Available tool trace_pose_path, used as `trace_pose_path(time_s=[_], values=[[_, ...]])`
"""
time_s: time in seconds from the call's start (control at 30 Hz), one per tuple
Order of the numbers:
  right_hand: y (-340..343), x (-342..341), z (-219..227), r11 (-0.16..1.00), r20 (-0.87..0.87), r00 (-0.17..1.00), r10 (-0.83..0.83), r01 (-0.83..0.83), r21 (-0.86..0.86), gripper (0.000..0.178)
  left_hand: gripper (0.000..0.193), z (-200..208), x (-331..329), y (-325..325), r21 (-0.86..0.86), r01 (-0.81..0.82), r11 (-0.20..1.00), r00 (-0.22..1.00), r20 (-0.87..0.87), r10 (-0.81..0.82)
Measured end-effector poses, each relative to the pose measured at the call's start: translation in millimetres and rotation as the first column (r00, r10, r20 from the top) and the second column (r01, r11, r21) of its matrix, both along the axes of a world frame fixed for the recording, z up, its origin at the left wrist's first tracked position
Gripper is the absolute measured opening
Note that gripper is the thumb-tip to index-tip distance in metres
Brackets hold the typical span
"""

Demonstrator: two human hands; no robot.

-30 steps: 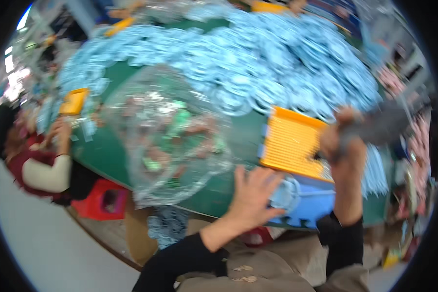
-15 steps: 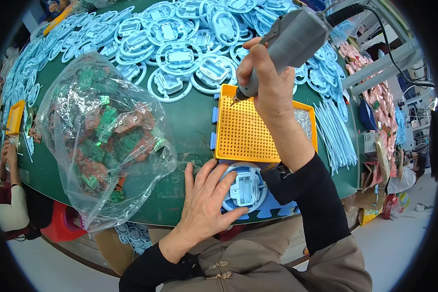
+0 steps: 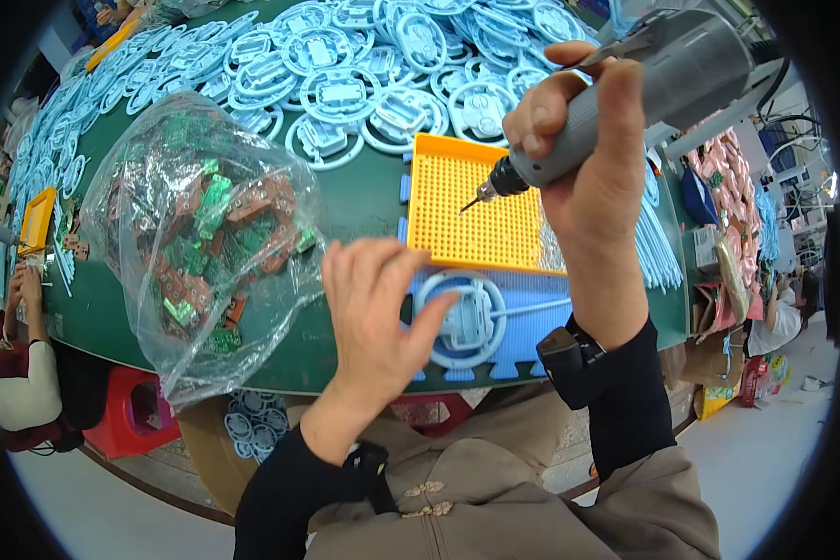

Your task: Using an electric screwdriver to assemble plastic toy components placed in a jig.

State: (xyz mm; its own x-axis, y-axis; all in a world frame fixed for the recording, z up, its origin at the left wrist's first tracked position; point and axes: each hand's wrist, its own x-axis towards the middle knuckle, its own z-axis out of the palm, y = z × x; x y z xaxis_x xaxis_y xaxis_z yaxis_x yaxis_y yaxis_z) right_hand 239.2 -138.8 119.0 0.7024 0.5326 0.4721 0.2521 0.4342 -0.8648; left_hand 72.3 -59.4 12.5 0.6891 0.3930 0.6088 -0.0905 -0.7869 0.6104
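My right hand (image 3: pixel 593 154) grips a grey electric screwdriver (image 3: pixel 667 89). Its bit points down over the yellow perforated tray (image 3: pixel 457 142); I cannot make out a screw on the tip. Loose screws (image 3: pixel 552 238) lie at the tray's right side, partly hidden by my wrist. My left hand (image 3: pixel 373 308) is open, fingers spread, beside a light blue ring-shaped plastic part (image 3: pixel 469 325). The thumb reaches over the ring's left side; touching or apart, I cannot tell. From the ring a thin blue stick (image 3: pixel 537 307) runs right. Both rest on a blue foam mat (image 3: pixel 513 350).
A clear plastic bag (image 3: pixel 205 252) of green and brown circuit boards stands left. Many light blue ring parts (image 3: pixel 341 93) are heaped across the far side of the green table (image 3: pixel 359 210). Blue sticks (image 3: pixel 658 247) lie right. Another person's hand (image 3: pixel 30 287) is at far left.
My left hand has lifted off the ring part, its fingers now raised and bent. The right hand and screwdriver have swung right and closer, the bit still over the tray. The view has shifted slightly.
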Motion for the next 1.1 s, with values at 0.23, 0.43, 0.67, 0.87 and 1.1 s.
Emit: trace_pose_path(time_s=[0.23,0.43,0.67,0.87,1.1], values=[[-40,-35,-1,0.977,-0.091,0.988,0.127,-0.109,0.182,0.058,0.015,17,18,-14,0.006,0.083,0.997,0.996,0.035,-0.083],[-63,-51,-12,0.972,-0.008,0.98,0.198,-0.196,0.13,0.051,0.015,17,-5,-31,0.092,0.187,0.978,0.982,-0.042,-0.183],[-71,-72,-15,0.976,0.042,0.976,0.213,-0.211,-0.051,0.079,0.016,6,-19,-30,-0.007,0.291,0.957,0.956,-0.029,-0.291],[-68,-80,-12,0.934,-0.036,0.934,0.356,-0.357,-0.002,0.084,0.02,3,-29,-14,-0.11,0.397,0.911,0.914,-0.04,-0.403],[-91,-59,-29,0.985,0.051,0.997,0.057,-0.048,-0.166,0.077,0.065,-3,-10,-41,0.098,0.309,0.946,0.927,-0.253,-0.277]])
